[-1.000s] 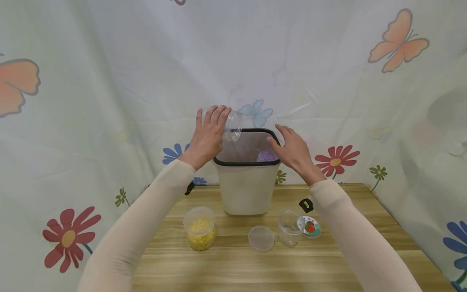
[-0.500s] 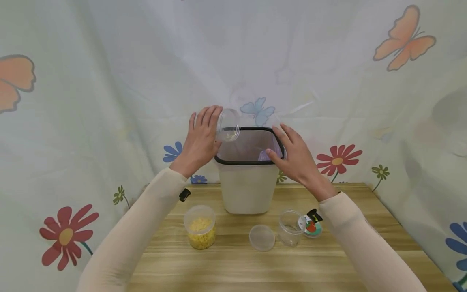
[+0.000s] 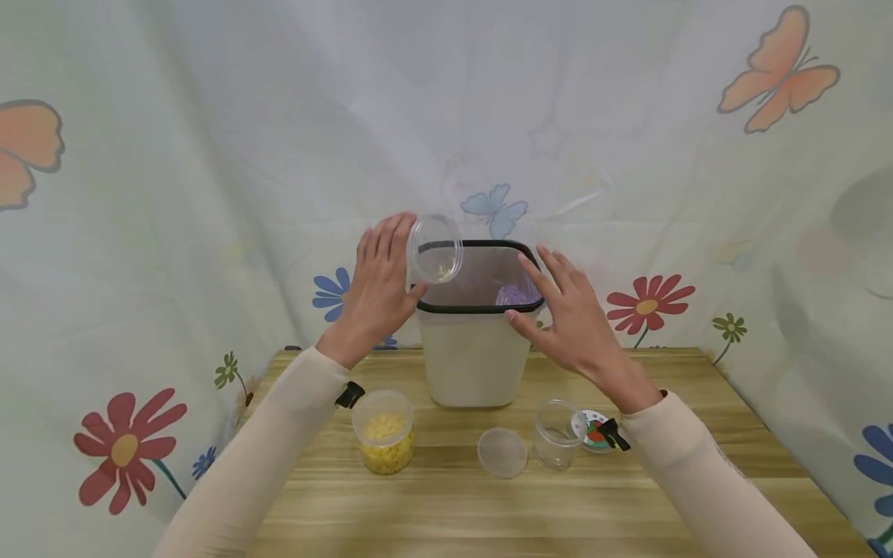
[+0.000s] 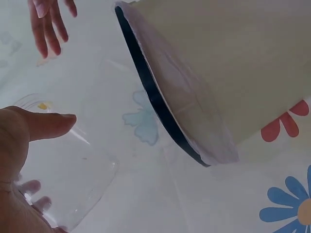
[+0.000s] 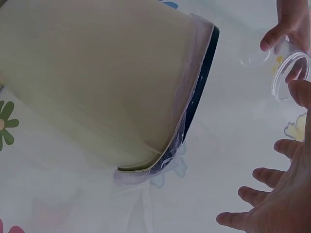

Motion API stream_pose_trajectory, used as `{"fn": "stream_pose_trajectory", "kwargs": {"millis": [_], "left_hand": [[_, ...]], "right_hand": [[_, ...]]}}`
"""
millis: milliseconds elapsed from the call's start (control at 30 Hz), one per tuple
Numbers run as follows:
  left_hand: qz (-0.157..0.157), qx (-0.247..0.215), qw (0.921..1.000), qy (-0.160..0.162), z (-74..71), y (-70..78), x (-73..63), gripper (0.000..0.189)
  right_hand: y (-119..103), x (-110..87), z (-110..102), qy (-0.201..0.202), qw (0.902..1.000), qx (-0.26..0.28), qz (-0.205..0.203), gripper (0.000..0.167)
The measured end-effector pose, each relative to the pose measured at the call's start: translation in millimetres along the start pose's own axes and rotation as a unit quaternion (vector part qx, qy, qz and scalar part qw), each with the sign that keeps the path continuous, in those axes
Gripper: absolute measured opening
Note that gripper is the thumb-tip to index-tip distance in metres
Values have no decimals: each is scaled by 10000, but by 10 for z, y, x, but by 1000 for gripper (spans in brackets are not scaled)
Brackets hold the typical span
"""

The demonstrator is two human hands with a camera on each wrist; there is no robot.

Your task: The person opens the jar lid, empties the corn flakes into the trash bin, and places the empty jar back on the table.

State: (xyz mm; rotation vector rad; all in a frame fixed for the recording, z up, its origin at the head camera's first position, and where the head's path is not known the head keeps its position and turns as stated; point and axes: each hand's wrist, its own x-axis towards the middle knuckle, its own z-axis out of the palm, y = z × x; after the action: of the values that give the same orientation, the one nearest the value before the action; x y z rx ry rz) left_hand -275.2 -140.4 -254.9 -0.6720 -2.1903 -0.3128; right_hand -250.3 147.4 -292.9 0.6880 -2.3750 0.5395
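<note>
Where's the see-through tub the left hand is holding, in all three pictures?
Head: the clear tub is near the middle, beside the left hand's fingers.
Left wrist: the clear tub is at the lower left, by the thumb.
Right wrist: the clear tub is at the upper right.
Shared landmark: the bin's black rim, also seen in left wrist and right wrist.

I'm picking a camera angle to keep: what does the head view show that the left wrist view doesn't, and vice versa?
Head only: the tabletop, jar of yellow pieces, standing clear jar and flat disc. Left wrist only: left fingertips seen through the held jar. Both: the left hand holding that jar, the right hand, the dark-rimmed bin and the blue butterfly print.
</note>
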Motion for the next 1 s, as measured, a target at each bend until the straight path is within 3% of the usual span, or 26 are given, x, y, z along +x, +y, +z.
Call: {"fn": "stream_pose_trajectory", "kwargs": {"millis": [367,600,1000], "left_hand": [[17,-658,9962,578,-3,171,-253,104],[-125,-1266,9905,521,28,343,-420,100],[-513,-1580,9853,395,172,543,-792,104]], "right_hand": [[-150,-315,-10,-252,9997,-28,59,82],[-226,-492,45,-172,9998,-44,-45,81],[-348,-622,111,-35,9997,-146,-217,82]]}}
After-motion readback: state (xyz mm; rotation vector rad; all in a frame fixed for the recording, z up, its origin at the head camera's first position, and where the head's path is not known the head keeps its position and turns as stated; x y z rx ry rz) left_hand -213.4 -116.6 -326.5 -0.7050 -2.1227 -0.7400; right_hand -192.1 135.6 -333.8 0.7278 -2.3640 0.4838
